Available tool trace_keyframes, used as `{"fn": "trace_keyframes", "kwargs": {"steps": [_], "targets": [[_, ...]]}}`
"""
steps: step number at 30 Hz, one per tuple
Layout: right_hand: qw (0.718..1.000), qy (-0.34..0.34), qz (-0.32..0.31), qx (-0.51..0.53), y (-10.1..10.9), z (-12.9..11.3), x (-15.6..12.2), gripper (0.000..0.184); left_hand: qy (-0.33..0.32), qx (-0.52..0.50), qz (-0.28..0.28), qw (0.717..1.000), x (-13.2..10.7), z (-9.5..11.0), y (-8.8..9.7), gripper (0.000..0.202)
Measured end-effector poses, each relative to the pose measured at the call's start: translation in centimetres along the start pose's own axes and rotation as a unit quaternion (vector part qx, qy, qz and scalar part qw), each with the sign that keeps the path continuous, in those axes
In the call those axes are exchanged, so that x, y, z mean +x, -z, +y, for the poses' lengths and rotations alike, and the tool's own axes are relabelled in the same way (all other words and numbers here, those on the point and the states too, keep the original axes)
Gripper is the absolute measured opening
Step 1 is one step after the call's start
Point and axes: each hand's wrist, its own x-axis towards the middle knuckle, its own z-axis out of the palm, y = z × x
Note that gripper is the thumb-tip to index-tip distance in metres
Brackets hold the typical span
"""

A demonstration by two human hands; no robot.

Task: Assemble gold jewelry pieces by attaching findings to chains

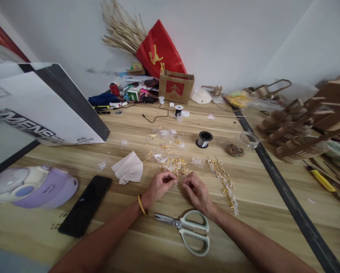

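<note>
My left hand is closed in a pinch at the near edge of a pile of gold and silver beads. Something tiny and shiny shows at its fingertips, too small to name. Close beside it, my right hand has its fingers curled together; whatever they hold is hidden. Below the hands lie scissors with pale green handles, their blades pointing left. To the right of my right hand are several gold and silver bead chains. A small bag of white rings sits just behind the hands.
A spool of wire stands behind the beads. A crumpled tissue, a black phone and a purple bottle are on the left, near a large white box. Woven baskets and a yellow-handled knife are at the right.
</note>
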Motion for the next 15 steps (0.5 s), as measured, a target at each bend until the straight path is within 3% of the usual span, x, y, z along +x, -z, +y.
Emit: {"fn": "trace_keyframes", "kwargs": {"steps": [15], "targets": [[1.0, -0.001, -0.009, 0.008, -0.07, 0.17, -0.04, 0.011, -0.004, 0.065, -0.04, 0.997, -0.28, 0.99, -0.09, 0.008]]}}
